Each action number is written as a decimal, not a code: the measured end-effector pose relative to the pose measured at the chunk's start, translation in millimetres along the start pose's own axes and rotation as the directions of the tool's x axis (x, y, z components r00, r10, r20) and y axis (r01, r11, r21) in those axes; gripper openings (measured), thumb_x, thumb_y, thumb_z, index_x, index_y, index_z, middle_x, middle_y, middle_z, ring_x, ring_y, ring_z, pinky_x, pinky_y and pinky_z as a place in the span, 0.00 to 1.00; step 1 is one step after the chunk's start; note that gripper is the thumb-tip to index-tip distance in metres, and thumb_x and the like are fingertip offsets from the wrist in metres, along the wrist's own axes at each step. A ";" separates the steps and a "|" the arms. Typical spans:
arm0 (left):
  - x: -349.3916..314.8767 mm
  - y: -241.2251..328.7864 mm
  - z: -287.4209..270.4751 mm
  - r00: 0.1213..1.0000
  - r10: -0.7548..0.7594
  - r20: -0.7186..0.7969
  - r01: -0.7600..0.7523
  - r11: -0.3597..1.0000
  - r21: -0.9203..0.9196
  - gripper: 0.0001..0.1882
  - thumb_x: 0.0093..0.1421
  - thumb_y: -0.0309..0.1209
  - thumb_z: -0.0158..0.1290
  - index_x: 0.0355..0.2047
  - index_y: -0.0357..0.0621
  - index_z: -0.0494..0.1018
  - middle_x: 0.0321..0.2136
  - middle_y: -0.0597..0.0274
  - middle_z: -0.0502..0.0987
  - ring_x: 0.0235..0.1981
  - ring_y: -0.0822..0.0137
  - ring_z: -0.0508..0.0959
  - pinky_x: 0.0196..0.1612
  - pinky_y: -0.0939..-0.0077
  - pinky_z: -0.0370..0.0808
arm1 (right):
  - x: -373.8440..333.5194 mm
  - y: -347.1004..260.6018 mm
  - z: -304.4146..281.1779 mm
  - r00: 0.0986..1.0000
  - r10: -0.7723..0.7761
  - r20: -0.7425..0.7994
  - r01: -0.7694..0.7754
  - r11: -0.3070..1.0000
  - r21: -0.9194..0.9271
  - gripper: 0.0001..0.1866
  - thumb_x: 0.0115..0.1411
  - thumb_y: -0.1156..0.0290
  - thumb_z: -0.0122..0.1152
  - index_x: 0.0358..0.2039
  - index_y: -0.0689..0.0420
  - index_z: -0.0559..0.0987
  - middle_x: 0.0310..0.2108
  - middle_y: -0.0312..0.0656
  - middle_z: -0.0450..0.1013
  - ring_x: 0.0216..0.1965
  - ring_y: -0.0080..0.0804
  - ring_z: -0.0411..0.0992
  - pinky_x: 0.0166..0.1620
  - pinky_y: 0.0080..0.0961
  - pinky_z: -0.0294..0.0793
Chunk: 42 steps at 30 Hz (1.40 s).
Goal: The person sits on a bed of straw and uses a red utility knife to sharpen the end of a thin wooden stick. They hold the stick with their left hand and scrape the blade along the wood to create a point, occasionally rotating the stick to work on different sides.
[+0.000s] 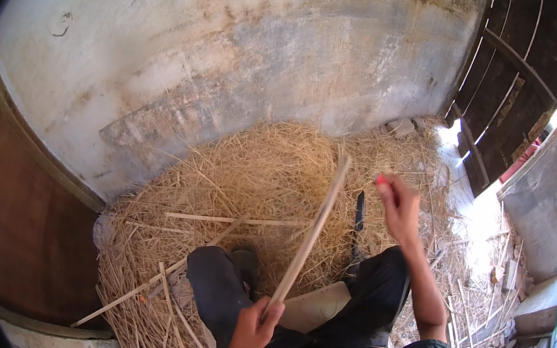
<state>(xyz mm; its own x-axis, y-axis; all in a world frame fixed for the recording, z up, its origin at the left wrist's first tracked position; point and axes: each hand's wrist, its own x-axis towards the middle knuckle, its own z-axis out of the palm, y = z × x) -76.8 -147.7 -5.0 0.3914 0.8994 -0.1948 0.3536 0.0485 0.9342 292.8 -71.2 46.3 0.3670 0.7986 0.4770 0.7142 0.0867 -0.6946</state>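
My left hand (256, 329) is closed around the lower end of a long, pale wooden stick (313, 237), which slants up and away to the right above the straw. My right hand (400, 206) is raised at the right of the stick, apart from it. Its fingers are bent together, with a small red thing (380, 180) at their tips, too small to make out. Between the stick and that forearm, a dark, narrow blade-like tool (359, 220) rests on the straw near my right knee.
Loose straw (259, 165) covers the floor around my legs. More pale sticks (238, 221) lie across it. Ahead is a stained plaster wall (258, 53). A dark plank door (512, 84) stands at far right, and a brown panel (16, 211) at left. Rubble and wood (532, 316) lie at right.
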 end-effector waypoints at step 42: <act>-14.4 5.6 5.2 0.989 0.149 -0.025 -0.137 0.957 0.254 0.19 0.75 0.41 0.56 0.35 0.35 0.72 0.16 0.42 0.72 0.19 0.40 0.79 0.21 0.56 0.68 | 8.9 3.7 -10.8 0.997 -0.012 -0.074 0.002 0.992 -0.130 0.12 0.70 0.64 0.66 0.45 0.59 0.86 0.29 0.46 0.82 0.25 0.36 0.79 0.32 0.33 0.79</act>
<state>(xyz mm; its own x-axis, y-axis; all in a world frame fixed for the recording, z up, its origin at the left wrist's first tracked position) -76.0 -162.6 1.5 0.4183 0.9071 -0.0463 0.5003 -0.1875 0.8453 305.2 -70.2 53.8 0.4019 0.7510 0.5240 0.7863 0.0104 -0.6178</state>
